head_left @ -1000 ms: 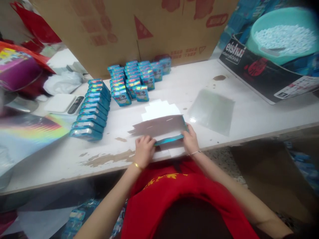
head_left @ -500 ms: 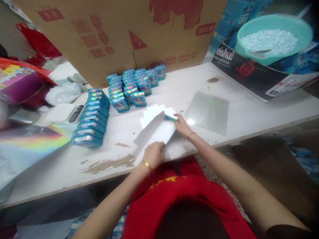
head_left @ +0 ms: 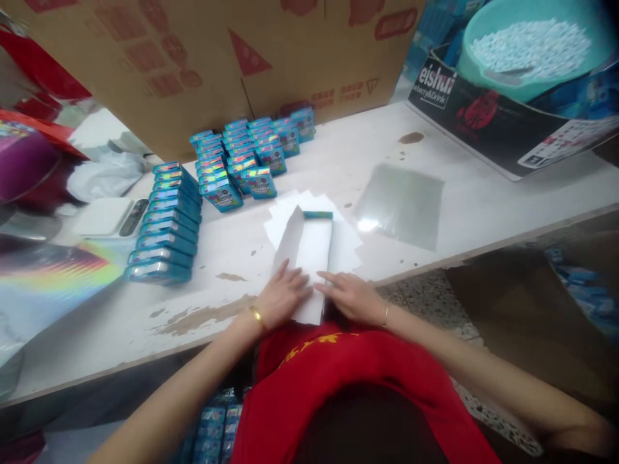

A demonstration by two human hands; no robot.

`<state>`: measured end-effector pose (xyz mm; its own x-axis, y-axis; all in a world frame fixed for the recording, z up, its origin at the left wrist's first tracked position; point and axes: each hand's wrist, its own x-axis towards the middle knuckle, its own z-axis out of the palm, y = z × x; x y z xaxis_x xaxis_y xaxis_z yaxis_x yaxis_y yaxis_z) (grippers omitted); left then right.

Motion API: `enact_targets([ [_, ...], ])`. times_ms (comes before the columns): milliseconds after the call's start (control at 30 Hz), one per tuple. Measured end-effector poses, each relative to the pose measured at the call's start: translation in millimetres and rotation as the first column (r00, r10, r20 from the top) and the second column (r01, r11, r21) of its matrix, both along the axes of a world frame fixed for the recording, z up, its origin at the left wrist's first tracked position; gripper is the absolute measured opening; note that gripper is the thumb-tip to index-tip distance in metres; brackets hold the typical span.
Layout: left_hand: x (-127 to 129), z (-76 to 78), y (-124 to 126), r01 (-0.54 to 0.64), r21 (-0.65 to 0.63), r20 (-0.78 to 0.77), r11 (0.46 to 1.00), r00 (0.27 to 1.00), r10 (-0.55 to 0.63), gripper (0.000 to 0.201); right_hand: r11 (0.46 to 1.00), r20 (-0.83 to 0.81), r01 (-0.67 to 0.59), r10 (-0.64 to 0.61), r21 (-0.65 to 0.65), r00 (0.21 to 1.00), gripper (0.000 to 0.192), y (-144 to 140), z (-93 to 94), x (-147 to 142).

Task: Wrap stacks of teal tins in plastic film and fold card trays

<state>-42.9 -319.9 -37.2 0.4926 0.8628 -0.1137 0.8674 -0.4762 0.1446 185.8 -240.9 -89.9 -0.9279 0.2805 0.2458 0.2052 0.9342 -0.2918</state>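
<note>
A part-folded cardboard box (head_left: 314,241), white inside with teal edges, lies in front of me with its far end wall standing up. A grey-looking side flap leans outward on its left. My left hand (head_left: 285,293) rests on the near left part, fingers stretched out over the white card. From the right, my right hand (head_left: 352,298) touches the near end, index finger extended and the other fingers partly bent. The fingertips of both hands almost meet. Beneath the box, white card sheets (head_left: 345,248) lie fanned out.
Small teal boxes stand in a row (head_left: 164,232) at left and in a cluster (head_left: 242,161) before a large brown carton (head_left: 203,71). A white scale (head_left: 104,216) sits further left. Right of me lie a clear plastic sheet (head_left: 401,206) and a green bowl (head_left: 493,74) of white pieces.
The box has turned to point straight away from me, and its far end now stands up. My right hand has left the far end and come to the near end beside my left.
</note>
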Motion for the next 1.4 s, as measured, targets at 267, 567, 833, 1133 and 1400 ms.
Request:
enact_targets([
  [267, -5, -21.1, -9, 0.042, 0.007, -0.024, 0.999, 0.999, -0.042, 0.043, 0.973, -0.043, -0.228, 0.227, -0.045, 0.973, 0.032, 25, -3.2, -15],
  [567, -3, -24.5, -18, 0.023, 0.017, 0.073, 1.0, 0.997, -0.025, 0.045, 0.967, -0.036, -0.25, 0.248, -0.049, 0.968, 0.03, 22, -0.2, -18],
  [833, 10, -38.4, -28, -0.072, 0.029, 0.102, 0.997, 0.992, 0.068, 0.052, 0.98, -0.111, -0.158, 0.145, -0.124, 0.983, 0.028, 15, -5.8, -17],
  [1133, -8, 19.1, -25, -0.035, -0.04, 0.071, 0.999, 0.997, 0.038, 0.082, 0.998, -0.061, -0.059, 0.057, -0.035, 0.997, 0.024, 9, -6.1, -27],
  [1400, -50, 5.6, -9, 0.093, 0.014, 0.018, 0.996, 0.995, -0.093, 0.024, 0.985, -0.028, -0.167, 0.166, -0.041, 0.986, 0.053, 6, -3.1, -4],
])
